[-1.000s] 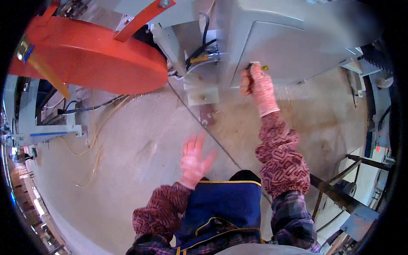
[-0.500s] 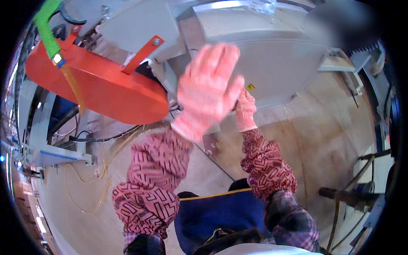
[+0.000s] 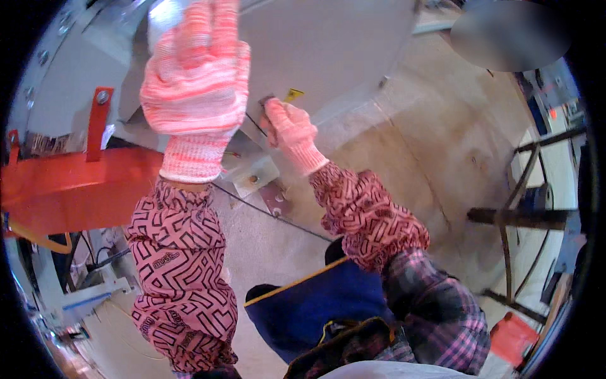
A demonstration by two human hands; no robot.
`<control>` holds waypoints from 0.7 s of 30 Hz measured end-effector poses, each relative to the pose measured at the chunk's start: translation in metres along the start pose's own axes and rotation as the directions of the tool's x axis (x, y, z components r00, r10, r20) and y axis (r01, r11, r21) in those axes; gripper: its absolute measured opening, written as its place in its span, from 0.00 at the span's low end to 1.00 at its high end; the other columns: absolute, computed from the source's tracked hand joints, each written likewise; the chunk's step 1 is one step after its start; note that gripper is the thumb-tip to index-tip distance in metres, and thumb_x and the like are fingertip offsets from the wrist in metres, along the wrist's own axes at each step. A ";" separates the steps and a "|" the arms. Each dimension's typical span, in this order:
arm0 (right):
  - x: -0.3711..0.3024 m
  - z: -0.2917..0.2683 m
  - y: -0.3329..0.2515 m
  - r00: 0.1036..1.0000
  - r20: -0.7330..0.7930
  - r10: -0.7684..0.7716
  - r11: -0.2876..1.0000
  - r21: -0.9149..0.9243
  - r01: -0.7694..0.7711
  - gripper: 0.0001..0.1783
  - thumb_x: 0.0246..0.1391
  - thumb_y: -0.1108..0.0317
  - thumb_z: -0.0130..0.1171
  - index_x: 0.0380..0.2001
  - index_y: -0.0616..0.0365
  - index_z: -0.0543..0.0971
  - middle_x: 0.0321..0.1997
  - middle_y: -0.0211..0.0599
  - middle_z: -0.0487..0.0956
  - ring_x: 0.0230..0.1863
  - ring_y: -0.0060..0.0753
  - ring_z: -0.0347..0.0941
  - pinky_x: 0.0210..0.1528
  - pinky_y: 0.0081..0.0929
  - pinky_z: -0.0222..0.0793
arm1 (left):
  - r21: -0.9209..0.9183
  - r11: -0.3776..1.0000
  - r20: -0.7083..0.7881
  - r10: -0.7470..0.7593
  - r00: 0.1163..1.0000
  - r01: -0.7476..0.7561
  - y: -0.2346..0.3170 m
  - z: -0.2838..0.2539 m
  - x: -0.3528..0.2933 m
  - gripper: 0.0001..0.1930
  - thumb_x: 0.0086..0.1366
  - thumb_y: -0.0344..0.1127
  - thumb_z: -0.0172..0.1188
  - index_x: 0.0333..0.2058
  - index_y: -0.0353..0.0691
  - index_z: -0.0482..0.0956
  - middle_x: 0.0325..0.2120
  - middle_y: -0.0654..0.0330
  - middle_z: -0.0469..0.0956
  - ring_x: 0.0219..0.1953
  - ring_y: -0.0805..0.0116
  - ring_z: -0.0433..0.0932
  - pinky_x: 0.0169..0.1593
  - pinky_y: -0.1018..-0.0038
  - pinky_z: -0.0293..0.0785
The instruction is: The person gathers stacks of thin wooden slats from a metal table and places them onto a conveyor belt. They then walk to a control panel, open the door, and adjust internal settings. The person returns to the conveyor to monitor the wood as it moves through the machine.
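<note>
My left hand (image 3: 197,85), in a pink-and-white knitted glove, is raised in front of the grey machine panel (image 3: 322,44). Its fingers are stretched out and reach the upper edge of the picture; no held thing shows. Lower down and to the right, my right hand (image 3: 291,131) wears a similar glove. Its fingers are curled closed beside a small yellow label (image 3: 293,95) at the panel's lower edge. A small dark end pokes out at the fingertips, and a thin black cable runs close by. What the fingers hold is mostly hidden.
A red metal guard (image 3: 82,192) with an upright bracket (image 3: 98,123) stands on the left. Below the panel, a black cable (image 3: 278,218) crosses the floor towards my feet. Dark metal legs (image 3: 517,218) of a stand and a red box (image 3: 512,338) are at the right.
My view has shifted, so the red guard and panel sit further left. My left hand has moved up and left in the picture. My right hand stays closed near the yellow label.
</note>
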State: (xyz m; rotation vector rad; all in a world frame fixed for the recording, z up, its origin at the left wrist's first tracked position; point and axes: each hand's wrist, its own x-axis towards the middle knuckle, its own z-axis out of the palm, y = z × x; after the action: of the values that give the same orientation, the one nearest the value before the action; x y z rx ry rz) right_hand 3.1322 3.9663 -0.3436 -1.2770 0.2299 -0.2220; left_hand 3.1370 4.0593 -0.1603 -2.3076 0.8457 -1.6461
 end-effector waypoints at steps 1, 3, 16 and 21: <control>-0.001 0.004 0.002 0.999 0.044 0.005 0.999 -0.033 -0.003 0.30 0.62 0.38 0.49 0.22 0.53 0.79 0.14 0.27 0.73 0.14 0.23 0.70 0.22 0.24 0.65 | -0.007 1.000 0.017 -0.027 0.999 0.027 -0.002 -0.003 -0.004 0.31 0.56 0.42 0.68 0.60 0.56 0.74 0.54 0.67 0.69 0.51 0.64 0.72 0.52 0.67 0.76; -0.003 0.001 0.003 0.996 0.084 0.037 0.998 -0.055 -0.032 0.31 0.62 0.37 0.46 0.22 0.53 0.79 0.13 0.27 0.73 0.14 0.24 0.70 0.23 0.25 0.65 | -0.029 0.999 0.021 -0.019 1.000 0.020 0.010 0.005 -0.014 0.33 0.55 0.42 0.69 0.61 0.57 0.73 0.54 0.68 0.69 0.51 0.65 0.72 0.51 0.66 0.77; -0.004 0.008 -0.007 0.995 0.010 0.098 0.972 0.215 -0.098 0.28 0.60 0.42 0.54 0.23 0.58 0.79 0.16 0.29 0.76 0.14 0.22 0.68 0.20 0.24 0.64 | 0.079 0.995 -0.067 -0.059 0.996 0.064 0.025 0.012 0.008 0.29 0.53 0.49 0.70 0.55 0.54 0.77 0.48 0.69 0.72 0.49 0.61 0.70 0.49 0.66 0.77; -0.004 0.011 0.009 0.995 0.018 0.100 0.953 0.285 -0.101 0.27 0.61 0.44 0.56 0.25 0.60 0.79 0.17 0.30 0.77 0.14 0.21 0.67 0.18 0.25 0.64 | 0.065 0.998 -0.058 -0.003 0.998 0.007 0.016 0.015 0.001 0.27 0.54 0.48 0.69 0.53 0.53 0.77 0.44 0.68 0.74 0.46 0.62 0.72 0.46 0.67 0.78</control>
State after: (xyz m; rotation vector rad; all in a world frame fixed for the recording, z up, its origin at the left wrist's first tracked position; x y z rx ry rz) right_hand 3.1313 3.9796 -0.3487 -0.9760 0.2499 -0.1592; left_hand 3.1456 4.0430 -0.1729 -2.2309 0.7862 -1.7241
